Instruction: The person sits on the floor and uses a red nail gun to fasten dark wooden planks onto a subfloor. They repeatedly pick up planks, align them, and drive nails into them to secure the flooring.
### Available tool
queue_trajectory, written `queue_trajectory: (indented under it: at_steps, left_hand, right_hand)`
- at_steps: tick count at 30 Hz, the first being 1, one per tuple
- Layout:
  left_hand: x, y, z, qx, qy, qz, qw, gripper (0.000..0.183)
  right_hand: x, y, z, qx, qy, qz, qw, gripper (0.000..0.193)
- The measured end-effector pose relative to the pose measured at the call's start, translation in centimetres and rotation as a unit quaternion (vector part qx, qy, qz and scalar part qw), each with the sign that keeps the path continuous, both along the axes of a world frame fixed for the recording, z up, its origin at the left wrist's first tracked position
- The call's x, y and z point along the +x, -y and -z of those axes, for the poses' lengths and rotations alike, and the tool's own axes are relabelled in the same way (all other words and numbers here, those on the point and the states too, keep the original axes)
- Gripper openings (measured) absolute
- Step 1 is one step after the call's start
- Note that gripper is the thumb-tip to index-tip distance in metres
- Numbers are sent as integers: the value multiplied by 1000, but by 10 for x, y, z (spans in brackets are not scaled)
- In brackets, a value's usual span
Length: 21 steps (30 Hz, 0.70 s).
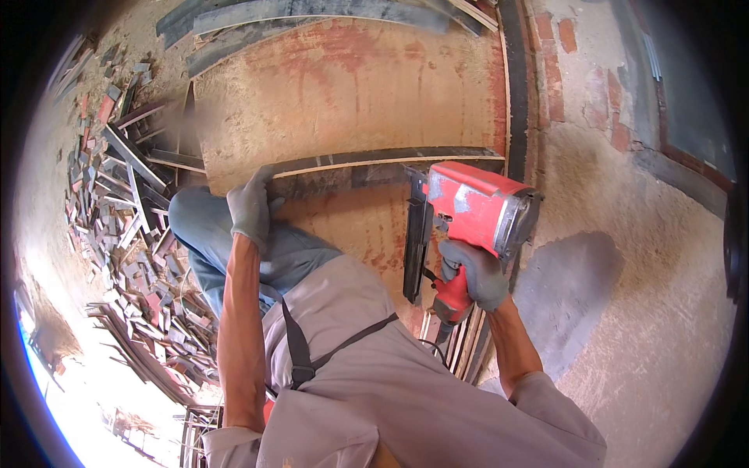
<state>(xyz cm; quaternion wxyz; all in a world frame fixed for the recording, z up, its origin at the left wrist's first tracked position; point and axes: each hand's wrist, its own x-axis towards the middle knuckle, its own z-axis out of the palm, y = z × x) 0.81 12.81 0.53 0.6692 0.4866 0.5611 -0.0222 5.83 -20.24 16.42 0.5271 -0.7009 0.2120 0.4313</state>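
Note:
My right hand (pixel 482 274), in a grey glove, is wrapped round the handle of a red nail gun (pixel 477 204). The gun's black nose and magazine lie on its left side, with the nose at the right end of a dark wooden strip (pixel 367 158). That strip stretches across a tan wooden panel (pixel 351 93) stained with red. My left hand (pixel 251 209), also gloved in grey, is closed round the strip's left end, close to my bent knee. Where the nose meets the wood, the exact contact is hard to make out.
Along the panel's right side runs a dark batten (pixel 518 93), beside a plastered wall (pixel 601 187) with exposed bricks. Curved dark boards (pixel 312 11) lie at the far edge. A heap of wood offcuts (pixel 133 257) spreads over the ground at left.

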Motion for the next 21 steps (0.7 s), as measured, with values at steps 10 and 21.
queue_trajectory:
  at_steps: [10,21]
  left_hand:
    - [0,1,0,6,-2,39,999,27]
    - [10,30,-2,-36,-31,-32,998,28]
  right_hand:
    - [-2,-8,7,-18,-1,-32,999,27]
    - [-13,-15,7,-28,18,-40,999,24]
